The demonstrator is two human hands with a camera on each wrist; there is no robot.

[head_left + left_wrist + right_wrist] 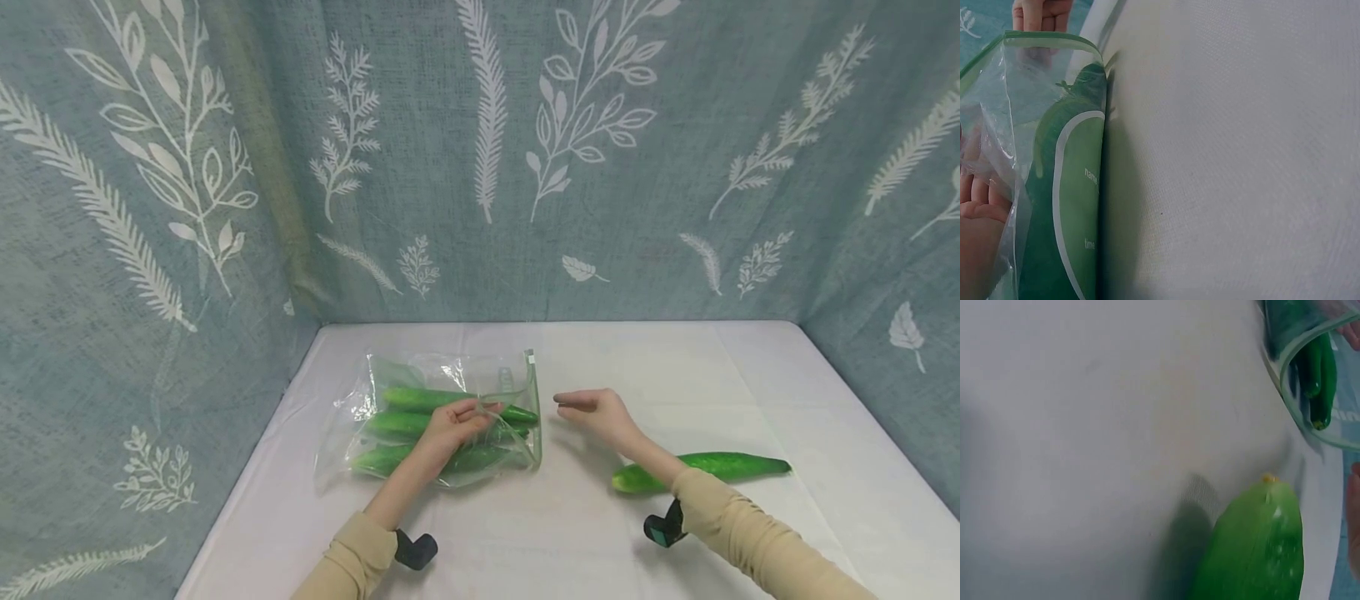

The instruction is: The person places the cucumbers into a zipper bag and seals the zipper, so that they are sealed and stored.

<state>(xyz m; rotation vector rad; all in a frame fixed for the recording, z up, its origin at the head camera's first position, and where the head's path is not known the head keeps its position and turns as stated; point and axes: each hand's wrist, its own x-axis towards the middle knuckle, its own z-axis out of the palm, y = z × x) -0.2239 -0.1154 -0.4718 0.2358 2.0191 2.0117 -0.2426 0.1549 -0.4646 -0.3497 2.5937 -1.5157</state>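
Observation:
A clear zip bag (341,417) with a green-edged mouth lies on its side at the left of the table. Inside it are three cucumbers (397,425), side by side. My left hand (453,423) is over the bag and pinches the film of its upper layer near the mouth, which gapes toward the right. To the right of that mouth, my right hand (596,410) hovers with nothing between its thumb and fingers. Another cucumber (735,465) lies on the table under my right forearm, which hides part of it; its blunt end shows close up in the right wrist view.
The table (540,542) has a white cover. A blue-green curtain (450,167) with white leaf prints hangs behind it and on both sides. Black wrist cameras (416,550) are strapped under both sleeves. Printed words show on the bag's green label (1079,206).

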